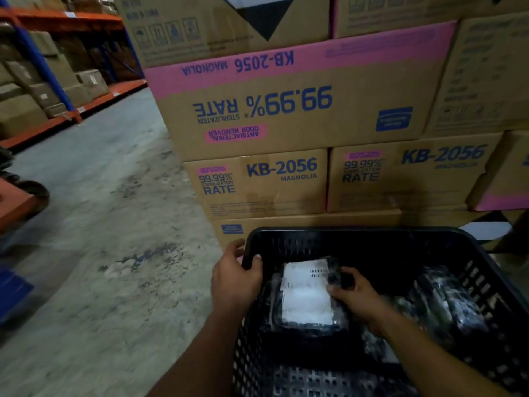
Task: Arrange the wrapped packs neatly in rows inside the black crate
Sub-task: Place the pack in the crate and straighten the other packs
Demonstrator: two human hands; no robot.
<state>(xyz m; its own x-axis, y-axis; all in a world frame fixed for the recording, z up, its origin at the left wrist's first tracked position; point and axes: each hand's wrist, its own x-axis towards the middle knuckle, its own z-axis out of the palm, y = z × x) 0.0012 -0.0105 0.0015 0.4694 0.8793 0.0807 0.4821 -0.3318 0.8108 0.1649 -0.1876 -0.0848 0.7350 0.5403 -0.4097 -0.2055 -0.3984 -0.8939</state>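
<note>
A black perforated crate fills the lower right of the head view. My left hand grips its left rim near the far corner, thumb inside. A wrapped pack with a white label lies against the crate's left wall, on other dark packs. My right hand holds this pack at its right edge, fingers curled on the wrapping. More wrapped packs lie loosely on the crate's right side, blurred and dark.
Stacked cardboard cartons marked KB-2056 rise directly behind the crate. Grey concrete floor spreads to the left. Orange and blue shelving with boxes runs along the far left. An orange cart part sits at the left edge.
</note>
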